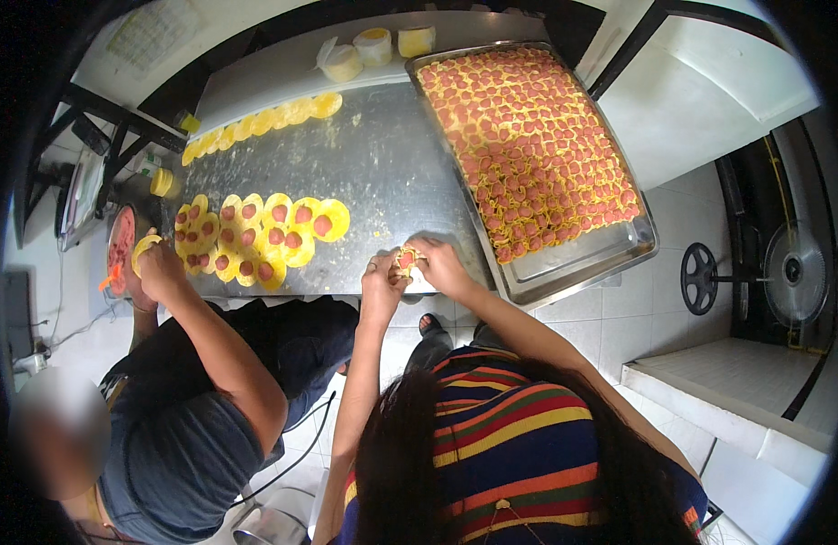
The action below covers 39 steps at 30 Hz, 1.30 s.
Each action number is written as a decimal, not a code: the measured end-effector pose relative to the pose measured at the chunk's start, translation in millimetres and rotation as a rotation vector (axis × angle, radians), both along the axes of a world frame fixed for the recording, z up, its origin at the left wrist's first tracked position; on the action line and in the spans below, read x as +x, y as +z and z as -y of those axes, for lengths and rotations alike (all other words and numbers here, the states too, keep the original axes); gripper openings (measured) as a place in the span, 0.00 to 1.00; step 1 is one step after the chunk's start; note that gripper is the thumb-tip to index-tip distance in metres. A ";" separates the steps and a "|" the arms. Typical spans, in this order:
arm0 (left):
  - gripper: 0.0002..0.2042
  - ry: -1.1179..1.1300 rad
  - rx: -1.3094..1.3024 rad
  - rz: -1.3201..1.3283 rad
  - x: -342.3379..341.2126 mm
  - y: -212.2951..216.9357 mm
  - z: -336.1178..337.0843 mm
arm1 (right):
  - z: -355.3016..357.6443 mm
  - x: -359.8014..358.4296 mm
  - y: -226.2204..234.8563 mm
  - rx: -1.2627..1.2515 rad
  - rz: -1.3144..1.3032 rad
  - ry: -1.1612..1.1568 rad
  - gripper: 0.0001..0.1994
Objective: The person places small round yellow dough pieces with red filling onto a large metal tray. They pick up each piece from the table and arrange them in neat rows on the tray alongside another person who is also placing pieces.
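Observation:
An open-topped dumpling (406,261), a yellow wrapper around pink filling, is held between both hands over the table's near edge. My left hand (382,282) closes its fingers on the dumpling's left side. On its other side the fingers of my right hand (440,263) pinch the wrapper. To the left on the metal table (391,154) lie overlapping round yellow wrappers (292,256), with balls of pink filling (322,225) on them. A large metal tray (537,265) on the right holds tightly packed rows of finished-looking dumplings (537,136).
A co-worker's hand (161,268) at the left holds a yellow wrapper (146,247) beside a bowl of pink filling (122,245). Bare overlapping wrappers (264,121) line the far left. Several tubs (373,47) stand at the back. A fan (794,274) is at the far right.

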<state>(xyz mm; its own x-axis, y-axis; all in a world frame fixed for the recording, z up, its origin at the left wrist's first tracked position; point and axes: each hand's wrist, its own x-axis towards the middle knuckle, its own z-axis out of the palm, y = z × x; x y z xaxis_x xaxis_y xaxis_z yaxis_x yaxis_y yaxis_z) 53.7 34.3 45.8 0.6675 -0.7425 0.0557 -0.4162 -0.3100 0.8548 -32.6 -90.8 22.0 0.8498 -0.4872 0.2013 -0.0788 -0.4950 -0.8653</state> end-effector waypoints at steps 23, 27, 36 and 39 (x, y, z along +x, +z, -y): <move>0.14 0.018 0.060 0.064 -4.4 -3.5 5.0 | 13.5 -11.6 3.3 -0.135 -0.118 0.045 0.13; 0.14 -0.018 0.145 -0.023 -1.4 -4.9 6.0 | 17.4 -5.6 -0.5 -0.158 -0.054 0.110 0.13; 0.14 0.009 0.127 0.008 -2.5 -10.8 4.7 | 15.5 -5.3 14.8 -0.117 0.119 0.162 0.13; 0.16 0.014 -0.005 0.081 -4.9 -2.1 5.3 | 17.0 -7.8 5.3 -0.147 0.084 0.141 0.12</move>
